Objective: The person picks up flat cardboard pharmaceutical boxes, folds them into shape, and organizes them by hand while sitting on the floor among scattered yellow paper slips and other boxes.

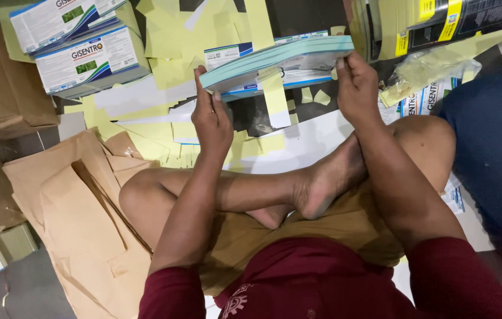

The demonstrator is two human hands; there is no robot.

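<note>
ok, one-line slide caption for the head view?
Seated cross-legged, left hand and right hand hold a stack of flat blue-edged cartons above yellow paper scraps.

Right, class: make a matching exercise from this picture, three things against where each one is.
Things:
1. stack of flat cartons
2. brown paper sheets
3. yellow paper scraps

Places:
A. strewn on the floor beyond the hands
B. held at its ends by the left hand and right hand
C. beside the left knee

Pairs: 1-B, 2-C, 3-A
</note>
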